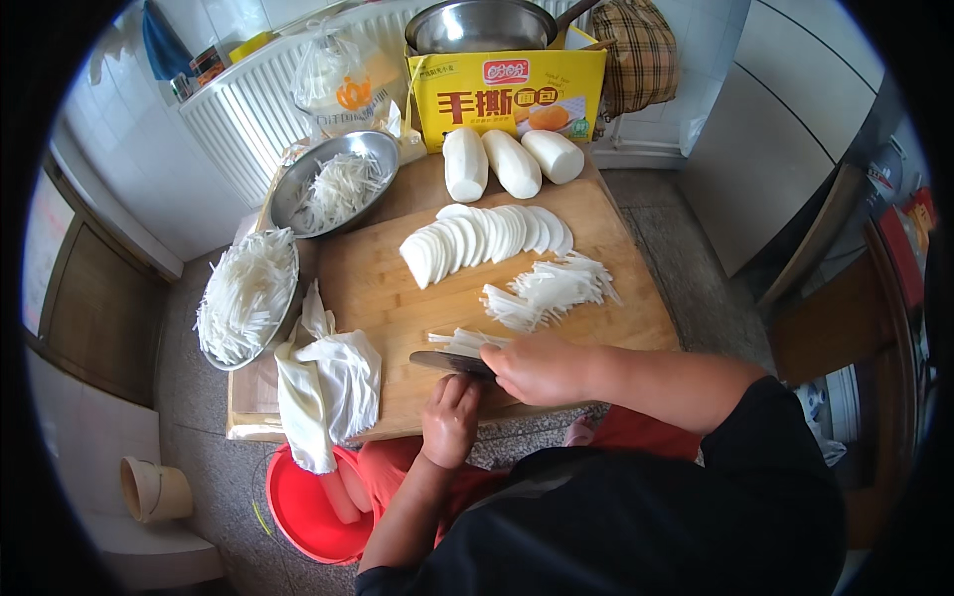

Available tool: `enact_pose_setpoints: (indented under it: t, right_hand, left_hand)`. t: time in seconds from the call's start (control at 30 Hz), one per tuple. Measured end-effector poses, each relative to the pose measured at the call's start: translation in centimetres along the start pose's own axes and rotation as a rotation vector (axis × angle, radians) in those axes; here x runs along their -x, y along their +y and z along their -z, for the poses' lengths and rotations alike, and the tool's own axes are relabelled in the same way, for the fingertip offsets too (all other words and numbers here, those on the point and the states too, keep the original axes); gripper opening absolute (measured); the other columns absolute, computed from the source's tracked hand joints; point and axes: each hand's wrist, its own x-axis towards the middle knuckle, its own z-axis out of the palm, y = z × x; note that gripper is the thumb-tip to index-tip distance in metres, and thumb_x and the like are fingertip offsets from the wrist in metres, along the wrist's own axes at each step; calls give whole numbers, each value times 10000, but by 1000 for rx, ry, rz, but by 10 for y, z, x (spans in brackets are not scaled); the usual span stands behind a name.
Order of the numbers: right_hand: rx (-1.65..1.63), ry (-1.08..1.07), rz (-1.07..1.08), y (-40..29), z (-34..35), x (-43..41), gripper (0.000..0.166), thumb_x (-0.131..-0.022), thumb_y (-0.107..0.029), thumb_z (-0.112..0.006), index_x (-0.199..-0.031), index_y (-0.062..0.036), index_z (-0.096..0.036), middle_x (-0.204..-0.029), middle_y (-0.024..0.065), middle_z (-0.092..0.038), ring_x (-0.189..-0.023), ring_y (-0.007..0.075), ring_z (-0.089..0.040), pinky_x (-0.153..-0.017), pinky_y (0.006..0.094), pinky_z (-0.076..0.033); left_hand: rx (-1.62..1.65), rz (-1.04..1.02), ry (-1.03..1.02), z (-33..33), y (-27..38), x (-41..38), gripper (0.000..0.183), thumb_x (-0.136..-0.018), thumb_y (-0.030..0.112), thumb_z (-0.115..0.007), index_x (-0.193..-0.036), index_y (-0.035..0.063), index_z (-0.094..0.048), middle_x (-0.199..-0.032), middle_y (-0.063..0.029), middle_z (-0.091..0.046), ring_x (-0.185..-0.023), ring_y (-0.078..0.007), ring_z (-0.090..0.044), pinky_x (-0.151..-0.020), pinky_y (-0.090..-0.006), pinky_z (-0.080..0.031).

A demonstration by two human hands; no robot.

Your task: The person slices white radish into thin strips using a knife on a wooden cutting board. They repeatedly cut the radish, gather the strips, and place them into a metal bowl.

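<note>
In my right hand (536, 369) is the handle of a dark-bladed kitchen knife (451, 362), held low over the near part of a wooden cutting board (373, 272). My left hand (452, 413) rests with curled fingers at the board's near edge, close against the blade; whatever lies under those fingers is hidden. Just beyond the blade lie fresh white radish strips (466, 341). A larger heap of radish shreds (555, 289) sits farther right. Overlapping radish slices (484, 237) fan across the board's far half. Three peeled white radish pieces (514, 164) lie behind them.
A metal bowl (280, 195) with shreds stands at far left, and a heaped bowl of shreds (250, 298) overhangs the left edge. White cloths (346, 380) drape over the near-left corner above a red bucket (298, 499). A yellow carton (425, 104) stands behind.
</note>
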Motion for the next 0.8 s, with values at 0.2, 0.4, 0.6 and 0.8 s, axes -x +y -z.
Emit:
enact_pose_setpoints:
  t: [0.2, 0.4, 0.6, 0.8]
  right_hand:
    - [-58, 117, 2, 5, -9, 36, 291, -826, -130, -602, -1037, 20, -469, -668, 191, -612, -645, 379, -629, -564, 480, -481]
    - [277, 311, 114, 23, -15, 71, 185, -802, -91, -580, -936, -14, -477, -710, 147, -592, -594, 280, -639, -515, 395, -498]
    - [632, 464, 270, 48, -6, 89, 93, -814, -118, -557, -852, -67, -491, -709, 54, -546, -634, 199, -627, -538, 312, -505]
    - [655, 543, 405, 55, 0, 89, 82, -784, -122, -567, -820, -83, -505, -710, 34, -518, -651, 173, -595, -594, 295, -499]
  left_hand:
    - [47, 135, -26, 0, 2, -9, 259, -724, -1, -559, -972, 14, -631, -1006, -150, -601, -906, -331, -583, -761, -404, -509]
    - [180, 222, 197, -8, -13, -16, 183, -737, -54, -633, -905, 1, -677, -902, -129, -658, -867, -290, -627, -736, -368, -518]
    - [457, 439, 124, 36, -16, -51, 121, -816, 17, -678, -932, 34, -707, -990, -102, -650, -868, -203, -623, -723, -285, -504]
    - [432, -70, -377, 43, 32, -107, 257, -839, 152, -694, -1094, 170, -717, -1324, -184, -509, -1243, -356, -449, -1025, -402, -380]
